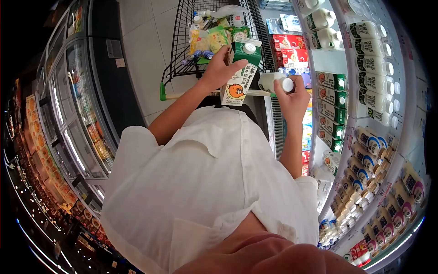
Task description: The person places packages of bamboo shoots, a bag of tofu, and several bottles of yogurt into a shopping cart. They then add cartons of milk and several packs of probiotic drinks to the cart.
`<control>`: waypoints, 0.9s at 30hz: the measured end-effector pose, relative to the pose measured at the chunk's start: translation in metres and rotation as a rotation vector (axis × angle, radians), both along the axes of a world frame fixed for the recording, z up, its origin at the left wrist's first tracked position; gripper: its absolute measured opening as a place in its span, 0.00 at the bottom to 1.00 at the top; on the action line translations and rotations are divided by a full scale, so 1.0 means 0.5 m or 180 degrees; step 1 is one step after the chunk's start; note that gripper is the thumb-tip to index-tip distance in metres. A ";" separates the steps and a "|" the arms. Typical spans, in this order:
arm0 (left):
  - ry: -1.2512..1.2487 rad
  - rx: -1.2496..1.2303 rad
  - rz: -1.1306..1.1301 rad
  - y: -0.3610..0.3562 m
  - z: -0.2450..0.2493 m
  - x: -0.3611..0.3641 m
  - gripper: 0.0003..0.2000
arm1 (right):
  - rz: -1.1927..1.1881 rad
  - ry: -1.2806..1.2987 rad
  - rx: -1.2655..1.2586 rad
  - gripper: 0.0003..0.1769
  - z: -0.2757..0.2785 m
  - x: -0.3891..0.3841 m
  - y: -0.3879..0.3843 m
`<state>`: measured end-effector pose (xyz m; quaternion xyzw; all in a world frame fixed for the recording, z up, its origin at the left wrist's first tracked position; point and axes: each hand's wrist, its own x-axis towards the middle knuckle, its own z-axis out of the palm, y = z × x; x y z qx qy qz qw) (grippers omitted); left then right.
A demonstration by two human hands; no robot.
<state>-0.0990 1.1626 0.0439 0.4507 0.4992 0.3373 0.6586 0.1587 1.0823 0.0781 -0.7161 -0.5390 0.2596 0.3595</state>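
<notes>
My left hand (pixel 221 68) is wrapped round a green and white milk carton (pixel 236 86) with a white screw cap and a cartoon bear on its front. The carton is held in front of my chest, over the cart's handle. In my right hand (pixel 292 98) is a white bottle (pixel 269 82) with a white cap, tilted so the cap points right. My fingers close round it near the cap. Beyond both hands stands a black wire shopping cart (pixel 180 41) holding bagged groceries (pixel 219 39), some in green and yellow packs.
Along the right runs a refrigerated shelf (pixel 310 91) with rows of white bottles (pixel 372 59), green-capped milk cartons (pixel 331 98) and red boxes (pixel 292 50). Glass-door freezers (pixel 75 105) line the left. Grey tiled floor (pixel 141 50) shows between them and the cart.
</notes>
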 end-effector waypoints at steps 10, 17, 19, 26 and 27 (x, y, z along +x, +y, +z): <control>0.0835 0.0609 0.0487 0.161 -0.107 -0.221 0.33 | 0.0365 0.0155 -0.0209 0.23 -0.195 -0.152 0.194; 0.2239 0.0891 0.0079 0.308 -0.283 -0.328 0.35 | 0.0630 -0.0990 -0.1028 0.28 -0.409 -0.223 0.373; 0.2457 0.0972 -0.0148 0.343 -0.380 -0.334 0.36 | 0.0727 -0.1197 -0.1281 0.27 -0.479 -0.230 0.405; 0.2348 0.1200 -0.0944 0.322 -0.517 -0.242 0.36 | 0.0852 -0.1730 -0.2492 0.27 -0.636 -0.203 0.422; 0.2392 0.1321 -0.0985 0.310 -0.534 -0.224 0.37 | 0.0836 -0.1776 -0.2542 0.24 -0.620 -0.206 0.418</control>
